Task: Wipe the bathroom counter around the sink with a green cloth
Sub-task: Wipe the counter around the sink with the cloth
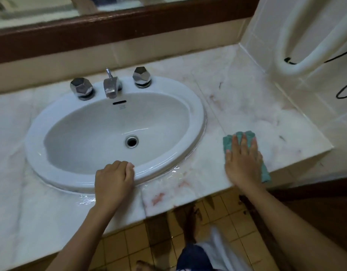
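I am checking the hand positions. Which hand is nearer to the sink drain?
Left. The left hand rests on the front rim of the sink, close to the drain. The right hand presses the green cloth on the counter, right of the sink.

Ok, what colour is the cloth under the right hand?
Teal-green cloth, plain, clearest in the head view.
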`<action>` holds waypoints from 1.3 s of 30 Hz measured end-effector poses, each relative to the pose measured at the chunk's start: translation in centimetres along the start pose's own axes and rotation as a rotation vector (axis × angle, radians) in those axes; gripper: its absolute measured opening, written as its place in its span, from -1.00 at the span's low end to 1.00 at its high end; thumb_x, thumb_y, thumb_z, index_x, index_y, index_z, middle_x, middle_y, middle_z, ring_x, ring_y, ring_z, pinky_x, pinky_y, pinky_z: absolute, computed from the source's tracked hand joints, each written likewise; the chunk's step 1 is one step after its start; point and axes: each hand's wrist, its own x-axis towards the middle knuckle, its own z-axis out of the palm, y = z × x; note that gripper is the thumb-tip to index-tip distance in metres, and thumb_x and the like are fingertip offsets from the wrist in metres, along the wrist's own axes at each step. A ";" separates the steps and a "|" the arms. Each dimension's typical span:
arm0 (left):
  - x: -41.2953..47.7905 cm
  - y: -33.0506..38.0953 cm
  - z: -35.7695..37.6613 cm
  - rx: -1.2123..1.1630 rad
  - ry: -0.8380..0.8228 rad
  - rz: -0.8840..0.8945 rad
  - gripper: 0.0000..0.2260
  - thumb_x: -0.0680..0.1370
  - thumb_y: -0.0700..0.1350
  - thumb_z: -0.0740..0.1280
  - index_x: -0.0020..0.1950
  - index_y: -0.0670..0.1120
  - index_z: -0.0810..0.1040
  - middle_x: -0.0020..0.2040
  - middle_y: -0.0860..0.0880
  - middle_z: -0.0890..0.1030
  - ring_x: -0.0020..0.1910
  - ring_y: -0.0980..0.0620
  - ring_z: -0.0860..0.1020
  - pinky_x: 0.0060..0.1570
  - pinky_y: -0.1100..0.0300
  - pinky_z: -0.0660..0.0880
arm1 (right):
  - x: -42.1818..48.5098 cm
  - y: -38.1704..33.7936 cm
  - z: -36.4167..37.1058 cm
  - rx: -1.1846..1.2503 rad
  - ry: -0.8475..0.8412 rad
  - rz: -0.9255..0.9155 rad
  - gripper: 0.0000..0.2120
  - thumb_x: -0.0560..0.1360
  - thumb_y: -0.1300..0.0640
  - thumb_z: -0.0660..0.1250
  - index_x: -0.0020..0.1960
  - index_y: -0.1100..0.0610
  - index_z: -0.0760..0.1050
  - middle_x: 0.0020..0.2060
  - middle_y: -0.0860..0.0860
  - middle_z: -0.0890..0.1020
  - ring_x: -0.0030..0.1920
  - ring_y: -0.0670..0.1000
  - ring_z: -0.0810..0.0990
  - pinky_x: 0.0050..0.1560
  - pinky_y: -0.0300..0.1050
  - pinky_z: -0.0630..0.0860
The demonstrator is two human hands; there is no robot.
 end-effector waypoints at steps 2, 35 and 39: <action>-0.1 0.5 0.0 -0.002 0.009 -0.022 -0.55 0.51 0.04 -0.07 -0.17 0.02 0.61 -0.22 0.02 0.62 -0.20 -0.12 0.53 -0.23 0.11 0.25 | -0.7 -4.3 0.7 0.090 0.043 0.089 -0.45 0.63 -0.04 -0.11 0.58 0.04 -0.11 0.57 0.04 -0.11 0.54 0.14 -0.18 0.49 0.21 -0.07; -15.4 -17.1 -0.7 -0.394 0.486 -0.764 -0.73 0.50 -0.05 0.20 0.16 -0.01 0.53 0.33 0.00 0.34 0.28 -0.13 0.34 0.19 -0.28 0.38 | -17.1 -14.2 6.8 -0.065 -0.070 -0.974 -0.41 0.57 -0.02 0.07 0.57 0.04 0.04 0.55 -0.04 0.10 0.55 0.00 0.01 0.43 0.17 0.25; -14.9 -20.8 -0.6 -0.343 0.526 -0.867 -0.73 0.48 -0.04 0.19 0.17 0.05 0.49 0.34 0.06 0.32 0.31 -0.14 0.33 0.20 -0.31 0.34 | -16.3 -13.4 6.3 -0.091 -0.044 -0.869 -0.40 0.57 -0.07 0.05 0.56 0.06 0.07 0.55 -0.04 0.11 0.55 0.02 0.04 0.39 0.13 0.17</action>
